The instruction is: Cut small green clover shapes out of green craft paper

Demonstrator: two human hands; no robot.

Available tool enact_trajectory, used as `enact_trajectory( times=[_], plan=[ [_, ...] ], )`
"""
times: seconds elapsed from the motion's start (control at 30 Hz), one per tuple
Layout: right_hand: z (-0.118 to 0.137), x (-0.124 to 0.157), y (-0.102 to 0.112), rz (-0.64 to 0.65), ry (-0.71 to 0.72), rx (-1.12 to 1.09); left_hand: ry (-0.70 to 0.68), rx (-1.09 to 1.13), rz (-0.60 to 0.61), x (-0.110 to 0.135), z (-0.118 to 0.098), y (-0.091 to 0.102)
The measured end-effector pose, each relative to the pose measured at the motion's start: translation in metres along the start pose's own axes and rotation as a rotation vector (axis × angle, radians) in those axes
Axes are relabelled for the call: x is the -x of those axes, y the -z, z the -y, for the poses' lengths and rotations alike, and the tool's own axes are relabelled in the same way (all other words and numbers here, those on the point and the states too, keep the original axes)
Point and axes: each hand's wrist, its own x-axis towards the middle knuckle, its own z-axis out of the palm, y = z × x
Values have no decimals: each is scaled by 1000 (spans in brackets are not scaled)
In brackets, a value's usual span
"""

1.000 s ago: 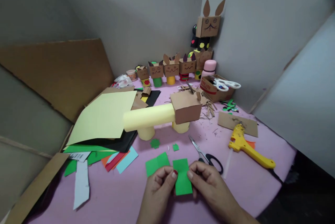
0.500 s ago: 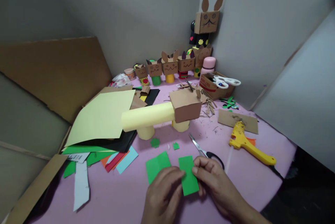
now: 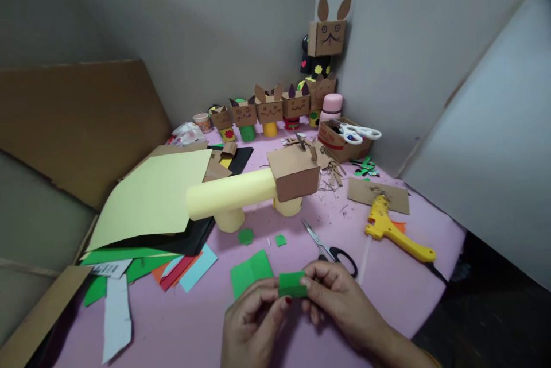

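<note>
A small piece of green paper [image 3: 291,284] is pinched between both hands, its lower part folded up. My left hand [image 3: 253,319] grips the left edge, with the thumb at the lower corner. On the opposite edge, my right hand [image 3: 333,299] closes thumb and fingers. Just behind lies a larger creased green sheet [image 3: 252,272]. A green paper flower [image 3: 245,236] and a green scrap [image 3: 280,240] rest farther back. Black-handled scissors [image 3: 329,248] lie beyond my right hand. A pale yellow paper tube body with a cardboard box head [image 3: 297,178] stands in the middle.
On the right, a yellow glue gun [image 3: 398,235] rests against a cardboard strip [image 3: 379,194]. Paper sheets [image 3: 150,196] are stacked at left, near coloured strips [image 3: 198,267]. Several box-headed figures [image 3: 269,109] line the back, beside a box holding white-handled scissors [image 3: 357,132].
The green piece was flat and upright in my hands; now its lower part is folded up, making it shorter. My left fingers have moved to its left edge. The view has shifted slightly right.
</note>
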Motion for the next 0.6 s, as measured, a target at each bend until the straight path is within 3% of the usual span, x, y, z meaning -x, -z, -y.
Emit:
enact_trajectory(
  times=[0.1, 0.23, 0.4, 0.6],
  plan=[
    [2, 1, -1, 3, 14, 59, 238, 180, -46, -2, 0, -4],
    [4, 2, -3, -7, 31, 77, 403, 299, -74, -5, -2, -5],
    [6, 3, -4, -20, 40, 81, 477, 364, -34, -6, -3, -6],
    [6, 3, -4, -13, 60, 102, 465, 358, -54, -4, 1, -7]
  ],
)
